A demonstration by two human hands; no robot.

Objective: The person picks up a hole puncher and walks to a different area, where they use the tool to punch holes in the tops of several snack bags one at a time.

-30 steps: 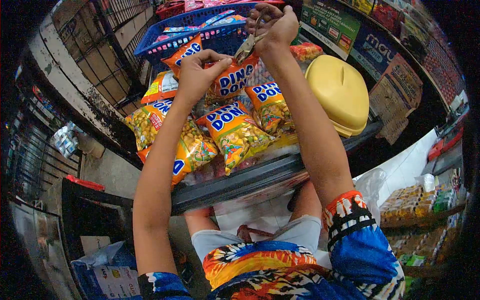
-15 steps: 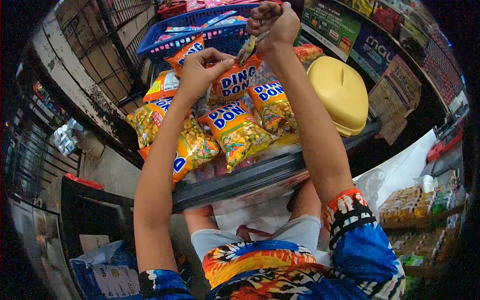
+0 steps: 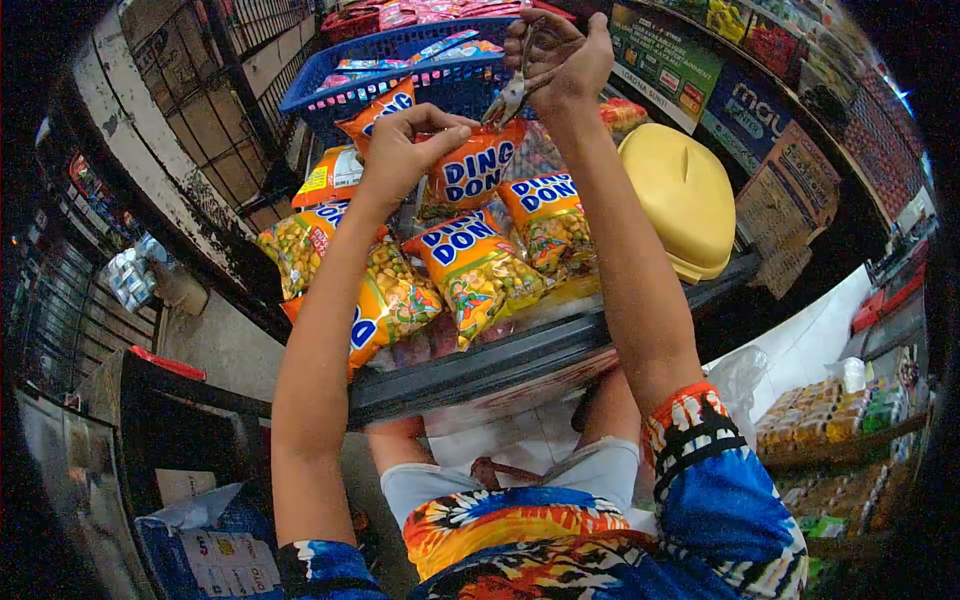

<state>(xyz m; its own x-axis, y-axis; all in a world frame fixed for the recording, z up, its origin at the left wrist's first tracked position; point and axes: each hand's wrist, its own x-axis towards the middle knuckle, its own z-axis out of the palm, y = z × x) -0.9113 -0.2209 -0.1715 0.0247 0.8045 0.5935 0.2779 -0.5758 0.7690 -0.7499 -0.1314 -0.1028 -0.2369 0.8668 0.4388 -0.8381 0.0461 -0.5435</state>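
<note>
My left hand (image 3: 408, 152) is closed, with thumb and forefinger pinching the top edge of an orange Ding Dong snack bag (image 3: 470, 172). In my right hand (image 3: 572, 62) is a metal, plier-like hole punch (image 3: 512, 98), its jaws at the bag's top edge. Its handles lie between my palm and curled fingers. Closer to me sit more filled snack bags, one in the middle (image 3: 472, 262), another to its right (image 3: 545, 212) and one partly behind my left forearm (image 3: 395, 290). The left hand hides part of the held bag.
Behind the bags stands a blue plastic basket (image 3: 400, 62) with colourful packets inside. A yellow lidded container (image 3: 680, 200) sits right of my right forearm. The counter's dark front edge (image 3: 480, 368) runs before me. Shelves of packed goods (image 3: 835, 410) are at lower right.
My right hand has turned and its fingers have loosened a little, showing more of the hole punch's handles. The left hand keeps its pinch on the bag. The whole view has shifted slightly.
</note>
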